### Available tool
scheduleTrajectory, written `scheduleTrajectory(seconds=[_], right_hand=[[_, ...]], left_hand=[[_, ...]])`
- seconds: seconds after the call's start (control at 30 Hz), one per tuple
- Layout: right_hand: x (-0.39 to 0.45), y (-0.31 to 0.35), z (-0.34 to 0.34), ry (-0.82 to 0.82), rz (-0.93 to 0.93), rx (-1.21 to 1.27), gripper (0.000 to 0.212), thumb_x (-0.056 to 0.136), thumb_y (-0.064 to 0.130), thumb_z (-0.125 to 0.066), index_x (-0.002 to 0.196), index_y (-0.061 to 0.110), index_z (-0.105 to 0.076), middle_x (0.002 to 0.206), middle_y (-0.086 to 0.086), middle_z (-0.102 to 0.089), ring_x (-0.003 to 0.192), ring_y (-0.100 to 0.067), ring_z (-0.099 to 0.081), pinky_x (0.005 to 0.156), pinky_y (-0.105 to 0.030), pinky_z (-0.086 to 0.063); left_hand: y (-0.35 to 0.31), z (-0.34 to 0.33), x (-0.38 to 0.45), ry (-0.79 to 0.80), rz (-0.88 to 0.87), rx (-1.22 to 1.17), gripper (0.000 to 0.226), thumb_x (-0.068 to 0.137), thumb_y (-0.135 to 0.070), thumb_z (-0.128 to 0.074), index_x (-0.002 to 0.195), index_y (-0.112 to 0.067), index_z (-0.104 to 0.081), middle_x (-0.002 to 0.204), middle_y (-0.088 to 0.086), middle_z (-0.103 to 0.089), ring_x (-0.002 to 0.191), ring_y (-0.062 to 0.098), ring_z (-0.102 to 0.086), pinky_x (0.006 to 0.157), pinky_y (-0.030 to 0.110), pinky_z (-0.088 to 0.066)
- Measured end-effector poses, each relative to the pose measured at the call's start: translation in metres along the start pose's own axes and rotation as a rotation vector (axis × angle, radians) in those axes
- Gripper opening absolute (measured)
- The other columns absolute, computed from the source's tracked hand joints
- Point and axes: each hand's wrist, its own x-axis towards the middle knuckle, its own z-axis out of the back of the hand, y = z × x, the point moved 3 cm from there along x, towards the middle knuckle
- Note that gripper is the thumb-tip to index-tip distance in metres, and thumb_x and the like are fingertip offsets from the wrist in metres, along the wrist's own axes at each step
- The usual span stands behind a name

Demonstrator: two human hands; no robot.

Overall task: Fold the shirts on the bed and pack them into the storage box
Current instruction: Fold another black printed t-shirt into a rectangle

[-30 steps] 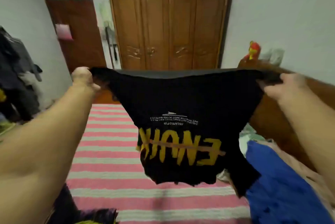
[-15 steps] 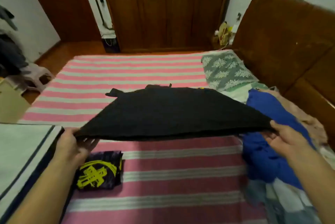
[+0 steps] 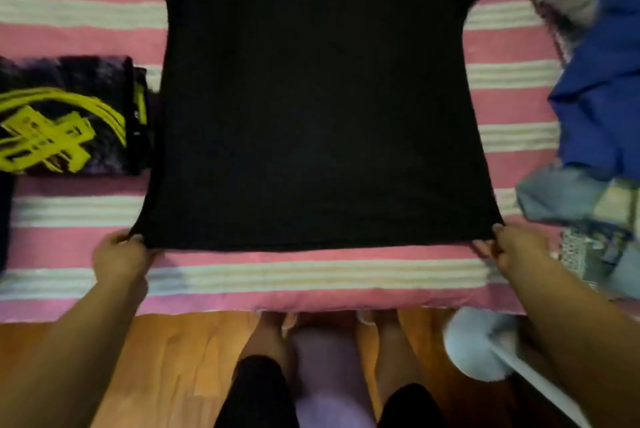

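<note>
1. A black shirt (image 3: 318, 98) with small yellow lettering lies spread flat across the middle of a bed (image 3: 69, 22) covered in pink and white stripes, its hem running along the bed's near edge.
2. The left hand (image 3: 119, 256) pinches the hem's left corner, fingers curled round the cloth; the right hand (image 3: 516, 247) pinches the hem's right corner the same way. The hem looks pulled taut between them.
3. Risk: if one hand lets go before the other, the hem could spring back and bunch, leaving wrinkles that spoil the fold.
4. Risk: the hem sits close to the near edge, so a further tug toward the person could drag the shirt off the bed onto the wooden floor (image 3: 180, 351).
5. A folded dark shirt (image 3: 65, 115) with a yellow print lies just beside the black shirt's left side. Folding the left sleeve inward could catch and disturb it.
6. A heap of unfolded clothes, with a blue garment (image 3: 602, 81) on top, crowds the bed's right edge, and could snag the right sleeve.
7. No storage box can be identified in this view.
</note>
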Motion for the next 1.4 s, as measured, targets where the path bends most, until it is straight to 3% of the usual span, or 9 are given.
scheduleTrajectory(seconds=[0.17, 0.33, 0.57, 0.93, 1.07, 1.17, 1.23, 1.3, 1.4], right_hand=[[-0.019, -0.015, -0.010, -0.437, 0.745, -0.826, 0.029, 0.093, 0.009, -0.061, 0.121, 0.003, -0.057, 0.126, -0.026, -0.053, 0.108, -0.044, -0.054, 0.091, -0.052, -0.046], [-0.049, -0.047, -0.062, 0.205, 1.361, -1.453, 0.037, 0.088, 0.027, -0.074, 0.121, 0.012, -0.065, 0.113, -0.008, -0.061, 0.102, -0.028, -0.056, 0.085, -0.042, -0.052], [-0.044, -0.040, -0.077, 0.289, 1.705, -1.523, 0.031, 0.073, 0.003, -0.083, 0.101, 0.010, -0.071, 0.090, -0.007, -0.065, 0.079, -0.027, -0.061, 0.066, -0.039, -0.056], [-0.053, -0.043, -0.051, 0.386, 1.837, -1.482, 0.039, 0.063, 0.000, -0.088, 0.099, 0.005, -0.073, 0.092, -0.012, -0.066, 0.080, -0.029, -0.063, 0.068, -0.039, -0.055], [-0.046, -0.055, -0.062, 0.304, 1.687, -1.632, 0.047, 0.061, 0.005, -0.091, 0.104, 0.006, -0.074, 0.097, -0.011, -0.067, 0.085, -0.028, -0.063, 0.072, -0.040, -0.057], [-0.057, -0.064, -0.062, 0.197, 1.546, -1.580, 0.027, 0.082, 0.016, -0.079, 0.107, 0.007, -0.076, 0.105, -0.009, -0.065, 0.093, -0.025, -0.058, 0.078, -0.038, -0.052], [-0.068, -0.067, -0.049, 0.099, 1.211, -1.261, 0.020, 0.097, 0.023, -0.063, 0.102, 0.006, -0.073, 0.104, -0.008, -0.062, 0.092, -0.020, -0.056, 0.076, -0.034, -0.047], [-0.066, -0.066, -0.033, -0.039, 0.580, -0.704, 0.027, 0.101, 0.032, -0.056, 0.098, 0.008, -0.067, 0.098, -0.009, -0.065, 0.090, -0.024, -0.063, 0.076, -0.039, -0.051], [-0.047, -0.055, -0.031, 0.003, -0.085, 0.225, 0.032, 0.098, 0.036, -0.063, 0.117, 0.010, -0.065, 0.092, -0.005, -0.069, 0.081, -0.019, -0.071, 0.077, -0.039, -0.062]], left_hand=[[0.003, -0.012, -0.012, -0.255, -0.486, 0.547, 0.029, 0.091, -0.011, -0.061, 0.117, 0.000, -0.057, 0.118, 0.029, -0.057, 0.107, 0.047, -0.053, 0.089, 0.053, -0.044], [-0.009, -0.065, -0.070, 0.379, -1.395, 1.004, 0.023, 0.092, -0.028, -0.064, 0.105, -0.011, -0.070, 0.098, 0.009, -0.063, 0.084, 0.033, -0.057, 0.068, 0.045, -0.048], [-0.005, -0.085, -0.067, 0.514, -1.433, 1.063, 0.022, 0.089, -0.019, -0.075, 0.110, -0.014, -0.072, 0.100, 0.000, -0.065, 0.084, 0.020, -0.059, 0.068, 0.034, -0.053], [-0.011, -0.068, -0.065, 0.681, -1.469, 1.078, 0.022, 0.083, -0.010, -0.080, 0.103, -0.016, -0.073, 0.089, -0.002, -0.065, 0.076, 0.016, -0.059, 0.068, 0.030, -0.054], [0.004, -0.067, -0.065, 0.571, -1.361, 1.318, 0.032, 0.081, -0.020, -0.082, 0.111, -0.022, -0.072, 0.099, -0.003, -0.066, 0.084, 0.014, -0.060, 0.077, 0.029, -0.053], [0.014, -0.064, -0.075, 0.456, -1.126, 1.142, 0.011, 0.094, -0.027, -0.069, 0.101, -0.019, -0.070, 0.094, -0.002, -0.062, 0.081, 0.015, -0.057, 0.073, 0.031, -0.052], [0.023, -0.051, -0.078, 0.364, -0.528, 0.706, 0.025, 0.102, -0.036, -0.056, 0.099, -0.014, -0.068, 0.092, 0.001, -0.065, 0.084, 0.018, -0.063, 0.079, 0.038, -0.056], [0.033, -0.035, -0.080, 0.257, 0.106, 0.084, 0.031, 0.103, -0.039, -0.056, 0.098, -0.010, -0.066, 0.089, 0.007, -0.069, 0.085, 0.024, -0.069, 0.086, 0.044, -0.058], [0.027, -0.022, -0.062, 0.050, 0.447, -0.500, 0.019, 0.102, -0.027, -0.062, 0.099, -0.008, -0.061, 0.082, 0.007, -0.067, 0.073, 0.017, -0.067, 0.080, 0.032, -0.059]])
